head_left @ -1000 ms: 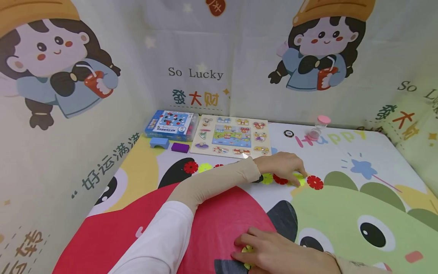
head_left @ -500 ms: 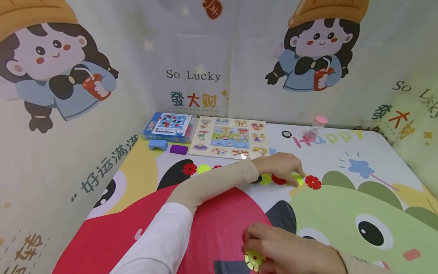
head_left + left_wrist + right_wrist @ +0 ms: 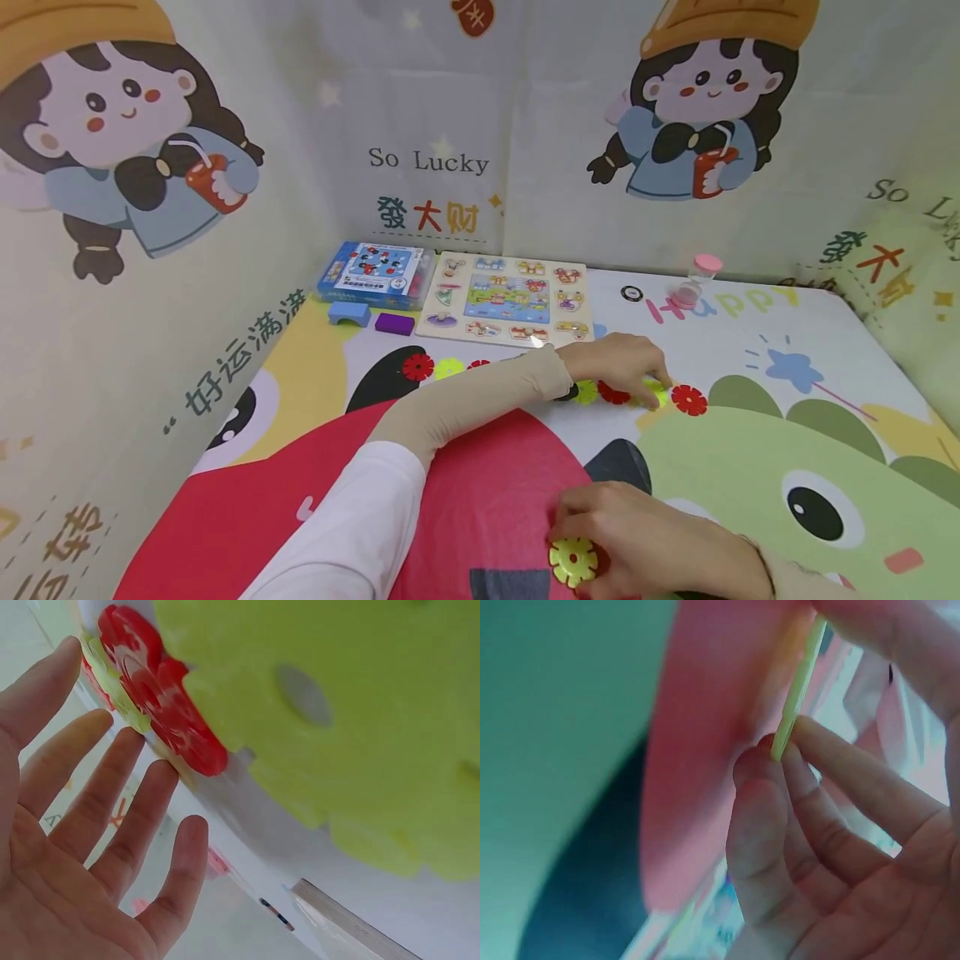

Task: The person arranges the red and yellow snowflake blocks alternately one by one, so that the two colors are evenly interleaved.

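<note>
A row of red and yellow-green notched plastic discs runs across the table, partly hidden by my left forearm. My left hand (image 3: 617,367) reaches over its right part, fingertips at a yellow-green disc (image 3: 660,394) beside the red end disc (image 3: 688,400). In the left wrist view its fingers (image 3: 124,851) are spread and fairly straight near the discs, with a large yellow-green disc (image 3: 375,750) close to the camera. Nearer the front, my right hand (image 3: 637,533) pinches another yellow-green notched disc (image 3: 573,562); the right wrist view shows this disc (image 3: 799,690) edge-on between thumb and fingers.
At the back stand a blue boxed set (image 3: 375,273) and a wooden peg puzzle board (image 3: 510,298). A blue arch block (image 3: 349,314) and a purple block (image 3: 394,323) lie before the box. Farther right are a black round chip (image 3: 632,293) and a pink-capped sand timer (image 3: 697,282).
My right hand has drawn slightly to the right with the yellow-green disc, whose face now shows more fully. The left hand keeps its place at the row.
</note>
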Action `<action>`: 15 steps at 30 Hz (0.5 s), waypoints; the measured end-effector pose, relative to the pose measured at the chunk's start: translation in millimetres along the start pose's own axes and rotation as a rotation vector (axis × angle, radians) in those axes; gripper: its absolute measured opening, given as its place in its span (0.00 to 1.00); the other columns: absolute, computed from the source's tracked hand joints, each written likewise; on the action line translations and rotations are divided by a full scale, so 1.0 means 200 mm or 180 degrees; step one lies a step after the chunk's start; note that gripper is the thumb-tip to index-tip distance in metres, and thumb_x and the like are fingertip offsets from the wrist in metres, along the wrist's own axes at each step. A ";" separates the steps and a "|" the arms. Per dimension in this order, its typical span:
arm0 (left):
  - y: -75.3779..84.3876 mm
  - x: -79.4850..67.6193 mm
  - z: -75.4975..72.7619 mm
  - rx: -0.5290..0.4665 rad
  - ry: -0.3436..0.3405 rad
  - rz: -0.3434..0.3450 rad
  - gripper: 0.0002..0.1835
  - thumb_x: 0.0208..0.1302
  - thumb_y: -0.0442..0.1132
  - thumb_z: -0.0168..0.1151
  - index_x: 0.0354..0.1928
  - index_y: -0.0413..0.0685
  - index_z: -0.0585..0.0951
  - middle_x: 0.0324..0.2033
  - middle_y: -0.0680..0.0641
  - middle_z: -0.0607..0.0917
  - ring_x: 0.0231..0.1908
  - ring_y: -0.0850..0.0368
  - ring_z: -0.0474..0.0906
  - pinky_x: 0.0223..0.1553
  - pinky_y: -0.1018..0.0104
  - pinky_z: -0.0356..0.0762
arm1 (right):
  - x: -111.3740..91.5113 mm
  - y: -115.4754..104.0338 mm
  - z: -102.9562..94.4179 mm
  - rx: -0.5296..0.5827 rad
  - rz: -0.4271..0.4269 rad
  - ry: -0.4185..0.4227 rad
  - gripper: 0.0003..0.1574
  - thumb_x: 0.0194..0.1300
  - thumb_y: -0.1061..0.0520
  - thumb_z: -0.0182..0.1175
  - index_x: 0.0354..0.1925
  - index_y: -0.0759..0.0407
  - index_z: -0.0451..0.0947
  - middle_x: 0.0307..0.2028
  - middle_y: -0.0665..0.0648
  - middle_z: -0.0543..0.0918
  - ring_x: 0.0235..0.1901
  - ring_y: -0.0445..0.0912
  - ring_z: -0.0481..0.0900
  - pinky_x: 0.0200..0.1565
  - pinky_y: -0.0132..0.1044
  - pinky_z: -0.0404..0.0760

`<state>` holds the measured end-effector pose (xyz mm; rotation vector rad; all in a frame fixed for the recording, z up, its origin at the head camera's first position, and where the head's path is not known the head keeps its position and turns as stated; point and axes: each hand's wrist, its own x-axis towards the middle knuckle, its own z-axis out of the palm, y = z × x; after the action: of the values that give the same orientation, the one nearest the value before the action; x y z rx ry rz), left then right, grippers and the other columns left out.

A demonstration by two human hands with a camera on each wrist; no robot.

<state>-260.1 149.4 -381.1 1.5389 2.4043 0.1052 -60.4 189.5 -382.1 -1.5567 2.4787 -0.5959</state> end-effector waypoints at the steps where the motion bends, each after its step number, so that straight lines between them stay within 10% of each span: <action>1: 0.00 0.01 0.00 0.0005 -0.0003 -0.0008 0.24 0.54 0.61 0.65 0.55 0.72 0.78 0.53 0.66 0.79 0.52 0.72 0.72 0.49 0.76 0.70 | -0.02 0.02 -0.02 -0.0015 0.0054 0.0042 0.18 0.56 0.35 0.63 0.43 0.36 0.80 0.38 0.36 0.76 0.37 0.26 0.71 0.37 0.17 0.71; 15: 0.11 0.12 0.00 0.0136 0.0088 -0.0096 0.22 0.56 0.59 0.64 0.54 0.77 0.78 0.42 0.68 0.81 0.40 0.69 0.70 0.39 0.73 0.69 | -0.66 0.70 -0.45 -0.0346 0.1226 0.1150 0.25 0.35 0.53 0.80 0.36 0.46 0.83 0.27 0.39 0.80 0.25 0.31 0.75 0.24 0.21 0.72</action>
<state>-251.0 180.3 -382.4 1.5287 2.4655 0.0696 -147.5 383.7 -368.3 -1.0219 3.0153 -0.7378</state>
